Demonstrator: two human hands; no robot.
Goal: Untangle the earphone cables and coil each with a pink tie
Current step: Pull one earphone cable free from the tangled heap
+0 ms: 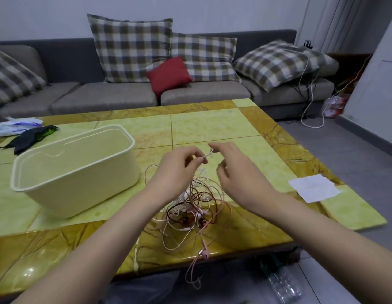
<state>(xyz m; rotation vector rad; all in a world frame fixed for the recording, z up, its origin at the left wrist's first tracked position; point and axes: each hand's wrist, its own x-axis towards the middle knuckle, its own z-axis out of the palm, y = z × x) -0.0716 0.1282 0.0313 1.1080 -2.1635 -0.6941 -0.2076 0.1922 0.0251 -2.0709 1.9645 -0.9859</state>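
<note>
A tangle of earphone cables [190,207], white, pink and dark red, lies on the yellow marble table [212,126] in front of me. A pink earbud [205,253] hangs over the table's near edge with its cable dangling below. My left hand [177,170] and my right hand [234,172] are raised above the tangle. Between them they pinch a short white cable end [208,155], one hand at each end of it. No pink tie is visible.
A cream plastic bin [81,165] stands left of the tangle. A white paper slip [313,187] lies at the table's right edge. Dark cloth [30,138] and a plastic bag [15,126] sit at the far left. A grey sofa with cushions runs behind.
</note>
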